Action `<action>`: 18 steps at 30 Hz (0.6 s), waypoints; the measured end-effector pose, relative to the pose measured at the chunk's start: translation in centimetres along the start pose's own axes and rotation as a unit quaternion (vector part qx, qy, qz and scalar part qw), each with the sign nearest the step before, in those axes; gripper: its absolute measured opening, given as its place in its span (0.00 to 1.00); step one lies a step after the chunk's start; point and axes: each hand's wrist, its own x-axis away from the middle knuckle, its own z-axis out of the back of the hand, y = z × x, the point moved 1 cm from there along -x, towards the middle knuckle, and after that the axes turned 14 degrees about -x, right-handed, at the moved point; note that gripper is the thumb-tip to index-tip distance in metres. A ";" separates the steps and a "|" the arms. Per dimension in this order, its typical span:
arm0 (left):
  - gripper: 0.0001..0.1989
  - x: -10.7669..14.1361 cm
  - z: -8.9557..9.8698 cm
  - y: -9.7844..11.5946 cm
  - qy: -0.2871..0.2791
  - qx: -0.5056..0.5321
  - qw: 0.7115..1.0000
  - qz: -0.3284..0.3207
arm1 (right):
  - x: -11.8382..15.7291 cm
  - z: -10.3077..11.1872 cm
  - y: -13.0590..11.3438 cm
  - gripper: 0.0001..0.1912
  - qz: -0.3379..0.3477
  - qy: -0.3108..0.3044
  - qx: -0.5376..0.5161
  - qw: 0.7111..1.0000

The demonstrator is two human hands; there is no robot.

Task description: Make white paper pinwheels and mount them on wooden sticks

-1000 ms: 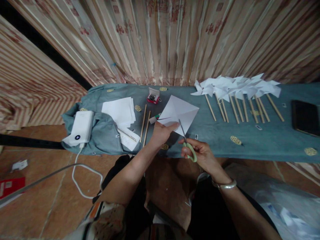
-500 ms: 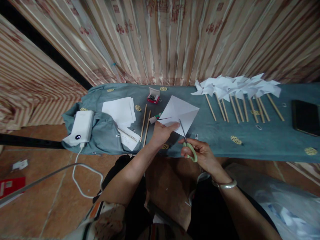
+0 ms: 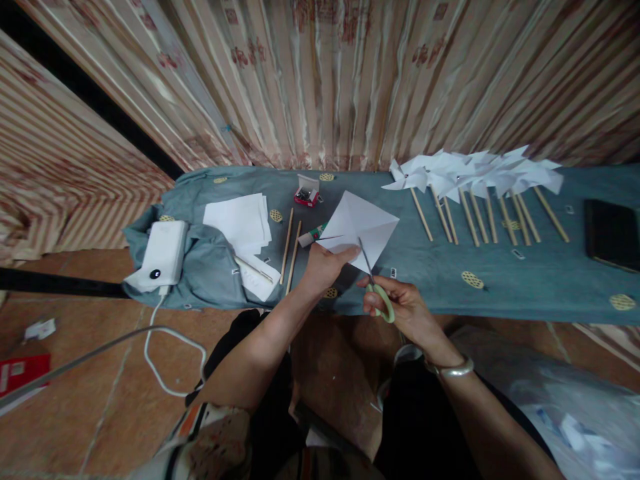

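Left hand (image 3: 325, 267), fingers pinching a slit, white, square paper sheet (image 3: 363, 217) over a teal cloth-covered counter (image 3: 440, 270) | right hand (image 3: 404, 303), fingers gripping green-handled metal scissors (image 3: 385, 304), blades at the sheet's near edge

R of sheet (image 3: 370, 217): free lane over cloth (image 3: 435, 280), nearer than pinwheels (image 3: 475, 175). L: tube (image 3: 311, 235) + sticks (image 3: 287, 247) block; box (image 3: 307, 195) far-L. Nr side: L hand (image 3: 327, 263), R hand (image 3: 404, 305) & scissors (image 3: 387, 303) in way. Behind: curtain (image 3: 350, 87).
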 end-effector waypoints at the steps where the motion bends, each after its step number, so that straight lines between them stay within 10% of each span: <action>1: 0.10 0.0 0.0 0.0 -0.001 -0.001 1.000 -0.001 | 0.0 0.0 0.0 0.22 0.002 0.000 0.000 1.000; 18: 0.09 0.0 -0.1 0.0 0.002 0.004 1.000 0.012 | -0.1 -0.2 0.2 0.22 -0.010 0.016 -0.032 0.999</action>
